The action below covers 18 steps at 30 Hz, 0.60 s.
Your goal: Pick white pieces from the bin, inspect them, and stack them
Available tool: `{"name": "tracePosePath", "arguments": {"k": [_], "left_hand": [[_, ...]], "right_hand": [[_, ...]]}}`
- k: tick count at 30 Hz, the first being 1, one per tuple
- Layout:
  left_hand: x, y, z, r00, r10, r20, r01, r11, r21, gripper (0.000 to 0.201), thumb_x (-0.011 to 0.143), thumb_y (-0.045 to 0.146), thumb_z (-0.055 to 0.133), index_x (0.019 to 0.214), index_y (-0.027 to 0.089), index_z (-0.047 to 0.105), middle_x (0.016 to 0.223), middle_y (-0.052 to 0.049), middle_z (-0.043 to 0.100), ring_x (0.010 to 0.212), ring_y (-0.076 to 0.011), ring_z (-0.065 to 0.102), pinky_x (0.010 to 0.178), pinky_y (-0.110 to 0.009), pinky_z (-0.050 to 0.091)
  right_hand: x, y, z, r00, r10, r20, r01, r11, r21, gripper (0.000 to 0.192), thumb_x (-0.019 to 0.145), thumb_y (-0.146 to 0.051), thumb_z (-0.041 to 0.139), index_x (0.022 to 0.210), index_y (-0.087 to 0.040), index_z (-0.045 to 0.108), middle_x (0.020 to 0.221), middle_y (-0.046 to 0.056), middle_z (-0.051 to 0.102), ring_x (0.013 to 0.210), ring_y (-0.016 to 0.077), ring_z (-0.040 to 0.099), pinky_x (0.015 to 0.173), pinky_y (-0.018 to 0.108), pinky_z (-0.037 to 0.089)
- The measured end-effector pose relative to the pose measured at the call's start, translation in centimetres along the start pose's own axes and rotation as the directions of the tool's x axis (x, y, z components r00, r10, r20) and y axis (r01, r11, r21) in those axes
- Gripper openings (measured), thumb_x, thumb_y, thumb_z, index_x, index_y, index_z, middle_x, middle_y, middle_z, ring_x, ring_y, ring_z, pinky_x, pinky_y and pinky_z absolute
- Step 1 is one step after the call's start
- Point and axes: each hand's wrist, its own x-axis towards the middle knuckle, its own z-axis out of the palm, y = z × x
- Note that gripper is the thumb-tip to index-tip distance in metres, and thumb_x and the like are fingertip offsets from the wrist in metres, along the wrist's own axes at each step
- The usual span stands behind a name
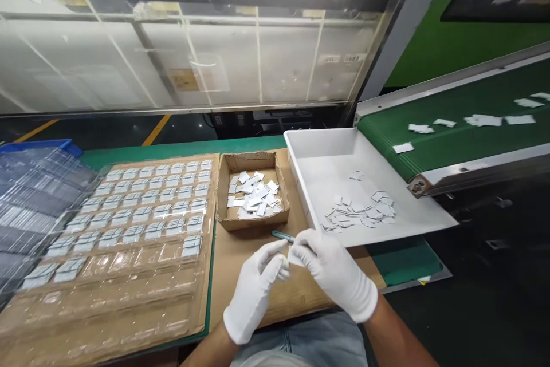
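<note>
Head view: gloved left hand (253,289) and right hand (333,272) meet fingertip to fingertip, pinching a small white piece (289,256) above the cardboard sheet (240,252). Teal tweezers (282,235) lie just beyond, then the cardboard box (252,190) and white tray (326,149).

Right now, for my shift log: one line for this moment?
left hand: pinching small piece | right hand: teal tool | cardboard box: ahead
</note>
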Motion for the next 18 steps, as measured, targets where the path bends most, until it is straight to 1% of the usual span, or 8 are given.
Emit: {"name": "tracePosePath", "arguments": {"k": [2,4,6,8,11,14,16,18], "left_hand": [[0.0,0.5,0.0,0.995,-0.047,0.082,0.053,0.997,-0.061,0.045,0.074,0.051,0.069,0.095,0.011,0.073,0.073,-0.006,0.072,0.052,-0.0146,0.06,0.053,-0.028,0.052],[-0.1,0.5,-0.1,0.992,-0.091,0.086,0.096,0.994,-0.061,0.037,0.071,0.047,0.072,0.081,0.012,0.073,0.071,-0.006,0.072,0.047,-0.0127,0.057,0.047,-0.026,0.049],[-0.5,0.3,-0.2,0.994,-0.105,-0.011,0.105,0.994,-0.024,0.03,0.07,0.043,0.072,0.074,0.013,0.072,0.066,-0.005,0.07,0.045,-0.0128,0.057,0.047,-0.026,0.049],[-0.9,-0.1,-0.3,0.99,-0.059,-0.127,0.065,0.997,0.042,0.023,0.069,0.038,0.071,0.069,0.015,0.072,0.066,-0.005,0.072,0.052,-0.0156,0.062,0.052,-0.027,0.052],[-1.3,-0.9,-0.3,0.979,-0.01,-0.204,0.03,0.995,0.094,0.016,0.067,0.032,0.071,0.067,0.016,0.074,0.069,-0.006,0.073,0.064,-0.0187,0.066,0.058,-0.027,0.054],[-1.6,-1.8,-0.2,0.983,-0.069,-0.172,0.076,0.997,0.033,0.019,0.069,0.034,0.07,0.072,0.016,0.073,0.062,-0.002,0.07,0.051,-0.0161,0.063,0.049,-0.026,0.052],[-1.5,-2.1,-0.3,0.988,-0.078,-0.131,0.082,0.996,0.025,0.021,0.072,0.036,0.07,0.074,0.015,0.073,0.059,-0.001,0.068,0.047,-0.0149,0.061,0.047,-0.026,0.051],[-1.1,-2.0,-0.8,0.991,-0.028,-0.133,0.039,0.996,0.085,0.022,0.074,0.037,0.069,0.077,0.016,0.073,0.064,-0.002,0.071,0.051,-0.0153,0.063,0.051,-0.026,0.053]], "right_hand": [[-1.3,-0.4,1.8,0.998,-0.062,-0.022,0.065,0.976,0.209,0.019,0.096,-0.025,0.049,0.083,-0.022,0.063,0.081,0.001,0.069,0.077,0.0153,0.065,0.075,0.025,0.049],[-2.4,-0.2,3.4,0.998,0.003,-0.065,0.019,0.939,0.343,0.019,0.096,-0.028,0.05,0.086,-0.022,0.065,0.084,0.002,0.07,0.079,0.0154,0.066,0.076,0.025,0.05],[-3.4,0.3,4.5,0.992,0.093,-0.08,-0.047,0.891,0.452,0.017,0.096,-0.032,0.052,0.094,-0.022,0.066,0.091,0.003,0.072,0.084,0.0165,0.067,0.077,0.025,0.051],[-4.3,0.9,5.2,0.986,0.157,-0.049,-0.108,0.844,0.525,0.021,0.09,-0.035,0.061,0.106,-0.022,0.065,0.099,0.005,0.073,0.09,0.0193,0.068,0.078,0.027,0.053],[-5.3,1.4,5.9,0.966,0.258,0.011,-0.221,0.804,0.552,0.033,0.079,-0.032,0.072,0.109,-0.02,0.066,0.097,0.006,0.075,0.089,0.022,0.069,0.075,0.029,0.055],[-5.8,1.5,6.4,0.944,0.328,0.033,-0.289,0.776,0.56,0.028,0.079,-0.027,0.07,0.105,-0.019,0.069,0.091,0.006,0.077,0.084,0.0216,0.07,0.075,0.03,0.056],[-6.0,1.7,6.2,0.943,0.332,0.007,-0.284,0.795,0.535,0.03,0.077,-0.028,0.072,0.106,-0.019,0.07,0.091,0.006,0.077,0.082,0.0215,0.07,0.075,0.031,0.056],[-5.8,2.3,5.4,0.943,0.322,-0.087,-0.244,0.843,0.479,0.035,0.077,-0.032,0.073,0.109,-0.019,0.069,0.09,0.007,0.076,0.08,0.0216,0.07,0.075,0.032,0.057]]}}
